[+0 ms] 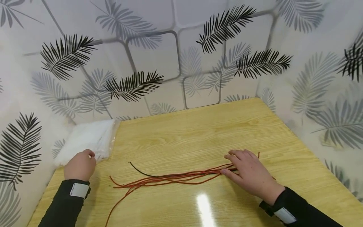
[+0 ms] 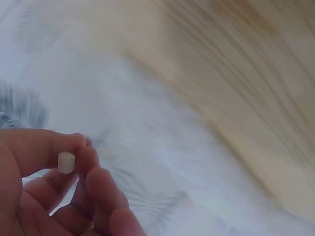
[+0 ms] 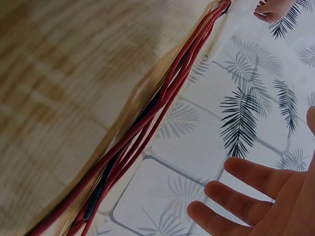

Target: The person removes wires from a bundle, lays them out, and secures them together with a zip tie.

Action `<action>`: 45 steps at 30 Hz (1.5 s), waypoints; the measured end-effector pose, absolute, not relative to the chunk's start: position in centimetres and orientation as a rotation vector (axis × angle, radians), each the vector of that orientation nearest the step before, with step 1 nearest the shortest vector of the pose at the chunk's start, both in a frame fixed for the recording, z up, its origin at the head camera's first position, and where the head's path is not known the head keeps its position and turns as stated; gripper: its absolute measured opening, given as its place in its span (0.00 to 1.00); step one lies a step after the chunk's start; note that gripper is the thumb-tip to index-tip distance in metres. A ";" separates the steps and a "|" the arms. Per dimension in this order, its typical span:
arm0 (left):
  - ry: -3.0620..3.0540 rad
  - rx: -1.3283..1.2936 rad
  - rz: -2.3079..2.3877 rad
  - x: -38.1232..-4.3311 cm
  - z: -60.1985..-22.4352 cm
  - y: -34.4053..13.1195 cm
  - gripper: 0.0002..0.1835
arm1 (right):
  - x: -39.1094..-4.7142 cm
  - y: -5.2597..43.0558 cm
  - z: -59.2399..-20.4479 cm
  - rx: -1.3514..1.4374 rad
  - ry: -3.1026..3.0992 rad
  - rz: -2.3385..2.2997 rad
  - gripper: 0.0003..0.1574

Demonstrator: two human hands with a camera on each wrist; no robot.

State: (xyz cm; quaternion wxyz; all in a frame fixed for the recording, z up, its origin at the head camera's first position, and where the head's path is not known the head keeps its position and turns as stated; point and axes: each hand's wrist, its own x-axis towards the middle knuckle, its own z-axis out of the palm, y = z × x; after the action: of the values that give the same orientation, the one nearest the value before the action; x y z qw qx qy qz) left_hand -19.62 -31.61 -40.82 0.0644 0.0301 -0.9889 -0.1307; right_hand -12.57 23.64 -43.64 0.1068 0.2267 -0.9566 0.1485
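My left hand (image 1: 80, 165) is over the near edge of a clear plastic bag (image 1: 90, 135) with white contents. In the left wrist view its fingers are curled and pinch a small white cylindrical piece (image 2: 66, 162); the rest of that piece, if any, is hidden. A bundle of long red cords (image 1: 170, 178) with a black cord (image 1: 141, 171) among them lies stretched across the table. At the bundle's right end my right hand (image 1: 249, 173) hovers with fingers spread and holds nothing; whether it touches the cords cannot be told. The red cords (image 3: 167, 88) show beside its fingers (image 3: 246, 172).
The wood-grain table (image 1: 181, 135) has its back edge against a wall (image 1: 158, 56) with a leaf pattern. Another patterned wall stands along the right edge. A bright reflection lies on the table's front part. Loose cord ends fan out at the left.
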 end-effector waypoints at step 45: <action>-2.784 -0.934 -0.508 -13.1 -41.2 -4.2 0.35 | -12.1 18.0 -38.3 0.361 -2.646 1.687 0.15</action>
State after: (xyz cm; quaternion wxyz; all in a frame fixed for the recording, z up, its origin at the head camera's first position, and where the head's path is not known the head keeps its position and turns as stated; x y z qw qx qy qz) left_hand -13.06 -4.24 -41.15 0.0808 -0.3125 -0.9311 -0.1698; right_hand -12.13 17.99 -38.25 -0.0085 0.1143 -0.8377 0.5340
